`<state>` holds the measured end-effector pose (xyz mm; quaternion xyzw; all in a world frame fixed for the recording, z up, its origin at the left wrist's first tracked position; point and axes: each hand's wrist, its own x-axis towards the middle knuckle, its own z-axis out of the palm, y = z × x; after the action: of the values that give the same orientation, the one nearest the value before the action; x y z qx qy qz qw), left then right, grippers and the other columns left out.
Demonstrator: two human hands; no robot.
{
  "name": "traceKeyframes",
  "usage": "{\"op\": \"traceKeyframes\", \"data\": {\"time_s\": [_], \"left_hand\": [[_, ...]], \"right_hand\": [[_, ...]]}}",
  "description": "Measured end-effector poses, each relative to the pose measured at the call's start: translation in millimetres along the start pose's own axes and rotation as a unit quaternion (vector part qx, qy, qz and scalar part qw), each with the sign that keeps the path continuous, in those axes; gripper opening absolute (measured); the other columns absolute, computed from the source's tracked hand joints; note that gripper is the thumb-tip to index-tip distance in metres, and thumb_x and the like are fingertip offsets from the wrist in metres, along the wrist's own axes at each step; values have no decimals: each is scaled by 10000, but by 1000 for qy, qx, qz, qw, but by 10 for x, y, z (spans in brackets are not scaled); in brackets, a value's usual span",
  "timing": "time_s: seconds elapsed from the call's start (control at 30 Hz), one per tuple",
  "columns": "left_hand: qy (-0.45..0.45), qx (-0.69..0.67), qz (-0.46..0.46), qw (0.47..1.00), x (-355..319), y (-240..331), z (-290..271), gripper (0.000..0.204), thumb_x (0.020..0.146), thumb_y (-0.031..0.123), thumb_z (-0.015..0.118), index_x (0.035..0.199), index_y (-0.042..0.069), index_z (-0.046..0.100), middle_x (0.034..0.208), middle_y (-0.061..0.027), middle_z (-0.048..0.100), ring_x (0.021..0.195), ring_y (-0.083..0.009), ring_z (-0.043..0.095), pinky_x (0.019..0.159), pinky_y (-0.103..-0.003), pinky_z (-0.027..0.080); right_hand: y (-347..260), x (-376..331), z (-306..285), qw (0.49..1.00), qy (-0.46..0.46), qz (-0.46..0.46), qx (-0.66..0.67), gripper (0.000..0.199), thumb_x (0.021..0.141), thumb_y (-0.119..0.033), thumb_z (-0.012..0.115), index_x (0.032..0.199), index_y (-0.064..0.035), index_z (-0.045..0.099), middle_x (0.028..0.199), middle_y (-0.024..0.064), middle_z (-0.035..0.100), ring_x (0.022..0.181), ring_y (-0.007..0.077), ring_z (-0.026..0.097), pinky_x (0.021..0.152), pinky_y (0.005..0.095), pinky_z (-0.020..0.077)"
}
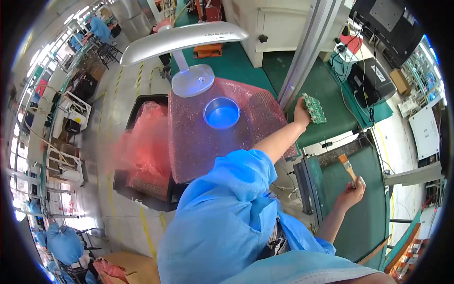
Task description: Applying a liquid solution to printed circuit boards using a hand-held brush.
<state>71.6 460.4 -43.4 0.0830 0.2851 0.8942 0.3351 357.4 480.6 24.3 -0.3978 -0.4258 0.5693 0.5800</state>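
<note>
My left hand (301, 115) reaches out to the upper right, its fingers closed on the edge of a green circuit board (315, 109). The board is held up over the dark green belt (326, 128), beside a metal post. Lower on the right, my right hand (353, 193) grips a flat paintbrush (347, 165) by its wooden handle, the orange-brown bristles pointing up and away. Brush and board are well apart. Left of my left arm, a round shallow dish (222, 113) glows blue on a table covered in pink bubble wrap (194, 146).
A silver desk lamp (184, 40) arches over the covered table. To the left, a black bin (124, 189) holds pink bubble wrap. An upright metal post (309, 52) rises near my left hand. A monitor (385, 26) and a black device (371, 83) with cables occupy the far right.
</note>
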Motion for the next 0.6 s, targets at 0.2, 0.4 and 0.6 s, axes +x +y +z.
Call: {"op": "traceKeyframes", "data": {"time_s": [0.2,0.4,0.6], "left_hand": [[54,48,-70,995,110,29,-60,389,836,3,343,1208,115,331,1033,-87,513,833,-228,564,692,-396,492],[128,186,-50,973,130,-250,-270,347,794,32,406,1140,54,418,1024,-120,530,886,-203,522,752,-336,422],[37,292,-67,953,-339,-34,-833,220,821,177,341,807,45,517,862,-147,552,791,-251,521,675,-341,425]], "right_hand": [[121,78,-130,1000,-19,0,12,131,770,-99,486,831,-26,576,725,2,520,520,54,422,438,164,352],[-76,-103,-54,999,-4,-34,-21,132,768,-113,497,842,-32,571,737,-5,515,548,50,419,466,170,346],[-59,-61,167,995,-86,3,53,140,762,-102,538,873,-17,555,785,11,506,607,83,429,508,198,355]]}}
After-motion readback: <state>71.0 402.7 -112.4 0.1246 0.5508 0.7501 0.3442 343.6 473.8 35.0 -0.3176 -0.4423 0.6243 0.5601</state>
